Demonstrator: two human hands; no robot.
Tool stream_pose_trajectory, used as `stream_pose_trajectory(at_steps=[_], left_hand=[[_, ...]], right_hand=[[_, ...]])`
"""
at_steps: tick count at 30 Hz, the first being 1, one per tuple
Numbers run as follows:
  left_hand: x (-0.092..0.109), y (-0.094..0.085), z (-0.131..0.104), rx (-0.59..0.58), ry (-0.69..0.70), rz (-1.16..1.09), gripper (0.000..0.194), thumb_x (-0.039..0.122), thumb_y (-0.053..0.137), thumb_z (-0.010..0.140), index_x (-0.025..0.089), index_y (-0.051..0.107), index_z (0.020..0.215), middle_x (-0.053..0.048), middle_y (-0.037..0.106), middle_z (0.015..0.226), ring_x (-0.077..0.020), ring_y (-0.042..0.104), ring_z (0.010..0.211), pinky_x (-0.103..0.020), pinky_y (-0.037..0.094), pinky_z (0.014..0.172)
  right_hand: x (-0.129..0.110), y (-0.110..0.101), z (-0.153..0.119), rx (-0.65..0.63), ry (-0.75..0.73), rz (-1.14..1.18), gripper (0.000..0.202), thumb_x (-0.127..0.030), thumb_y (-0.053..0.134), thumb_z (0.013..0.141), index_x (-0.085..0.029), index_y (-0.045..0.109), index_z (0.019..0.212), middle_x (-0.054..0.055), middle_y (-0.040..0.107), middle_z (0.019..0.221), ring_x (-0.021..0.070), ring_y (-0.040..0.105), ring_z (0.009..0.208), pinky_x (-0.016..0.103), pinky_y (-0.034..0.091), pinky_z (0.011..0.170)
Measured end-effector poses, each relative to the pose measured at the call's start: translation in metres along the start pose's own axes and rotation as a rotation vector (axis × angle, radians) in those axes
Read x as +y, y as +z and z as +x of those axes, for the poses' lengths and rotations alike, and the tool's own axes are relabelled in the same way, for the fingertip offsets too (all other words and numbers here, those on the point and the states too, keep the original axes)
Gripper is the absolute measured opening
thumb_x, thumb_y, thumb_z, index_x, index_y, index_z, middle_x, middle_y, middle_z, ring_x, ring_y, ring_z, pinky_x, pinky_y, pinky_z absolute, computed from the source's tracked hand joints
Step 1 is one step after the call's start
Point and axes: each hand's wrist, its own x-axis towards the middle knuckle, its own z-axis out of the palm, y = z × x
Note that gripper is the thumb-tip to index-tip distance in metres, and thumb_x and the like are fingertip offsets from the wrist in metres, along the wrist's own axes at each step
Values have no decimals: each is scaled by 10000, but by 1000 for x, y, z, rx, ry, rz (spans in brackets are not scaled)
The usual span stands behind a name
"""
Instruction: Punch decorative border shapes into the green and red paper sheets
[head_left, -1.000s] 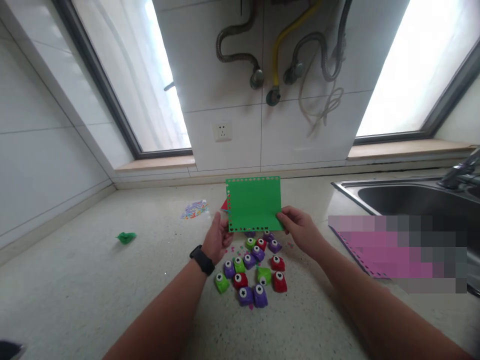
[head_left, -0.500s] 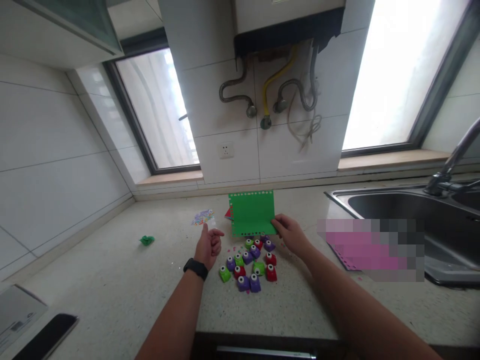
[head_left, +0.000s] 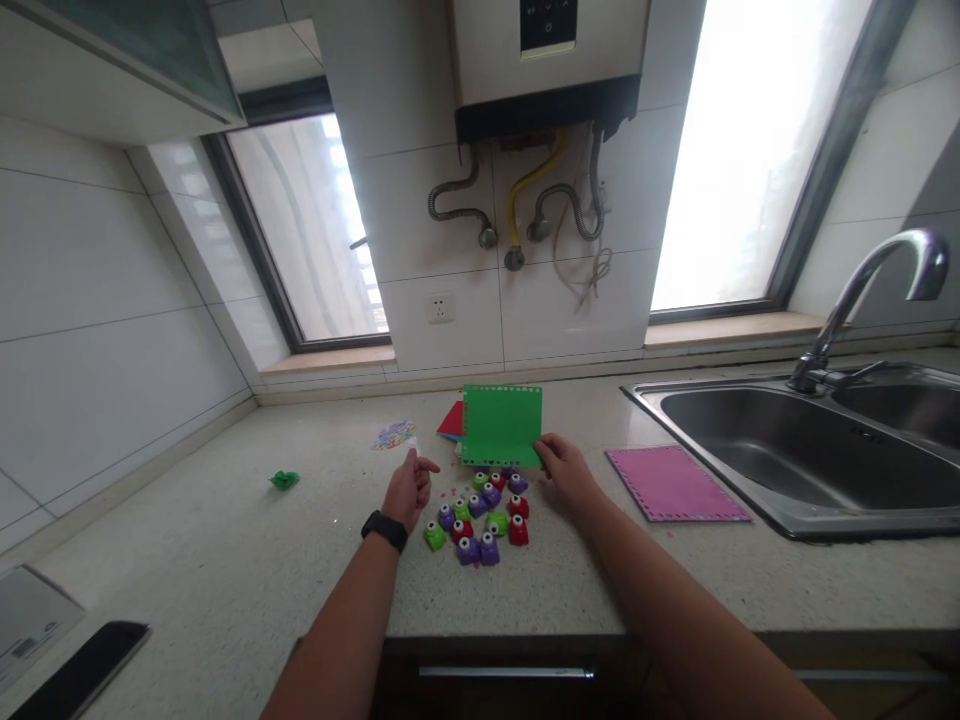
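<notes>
Green rectangular paper sheet (head_left: 502,425) with hole-punched edges, apparently being displayed.
Head view: right hand (head_left: 564,464) pinches its lower-right side, beyond small multicoloured plastic punches (head_left: 478,507); left hand (head_left: 407,488) grasps nothing visible. Moving it calls for light handling.

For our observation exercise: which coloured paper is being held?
The green sheet, gripped at its lower right by the right hand; the pink paper and red paper are not held.
</notes>
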Motion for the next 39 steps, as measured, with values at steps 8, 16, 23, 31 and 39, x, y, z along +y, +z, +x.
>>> stream_pose_trajectory(at_steps=[8,16,23,31,39], left_hand=[[-4,-2,-18,36,73,104,621,756,605,795,140,650,732,113,251,481,-37,211,353,-202,117,393],[-1,-2,-33,34,97,163,623,754,590,801,139,654,722,109,257,483,-48,230,356,-206,136,384],[3,-2,-56,9,98,202,600,710,578,840,130,667,714,107,243,501,-51,208,375,-214,130,395],[8,0,-83,1,96,229,607,718,572,835,131,657,703,111,240,496,-51,195,372,-213,115,392],[13,8,-93,-70,123,237,658,758,598,797,112,694,715,98,251,524,-52,212,406,-206,136,399]], right_hand=[[-13,-3,-17,42,-8,34,394,-598,590,847,-207,641,838,-32,527,581,169,475,543,304,379,546],[-20,1,-38,42,11,46,436,-646,587,825,-213,638,819,-33,526,554,166,465,528,302,379,527],[-21,6,-56,63,24,69,418,-629,614,805,-212,646,791,-21,541,571,177,487,565,308,396,550],[-18,5,-69,97,31,119,459,-631,595,811,-182,651,889,-15,555,638,165,456,580,303,388,554],[-32,6,-70,55,-29,87,383,-587,625,816,-206,646,783,12,599,667,193,509,667,318,431,636]])
